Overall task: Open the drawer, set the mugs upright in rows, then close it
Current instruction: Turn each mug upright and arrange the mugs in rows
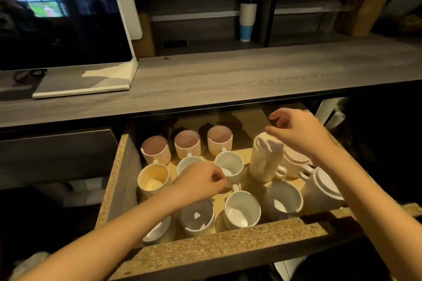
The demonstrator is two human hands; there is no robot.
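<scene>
The drawer [228,244] stands pulled out, full of pale mugs. Three pinkish mugs [187,143] stand upright along the back. A cream mug [153,178] and a white mug [229,165] stand in the middle row, and other upright mugs [242,210] fill the front. My left hand [201,182] hovers over the middle row with curled fingers, hiding most of one white mug; whether it grips anything is unclear. My right hand [296,132] is spread just above a tall upside-down mug [266,157], which looks blurred. Two more upturned mugs [322,187] sit at the right.
A grey wooden counter [228,80] overhangs the drawer's back. On it stands a dark screen in a white frame [68,18] at the left. A white-and-blue tumbler [246,20] sits on a shelf behind. Stacked white cups [328,109] lie right of the drawer.
</scene>
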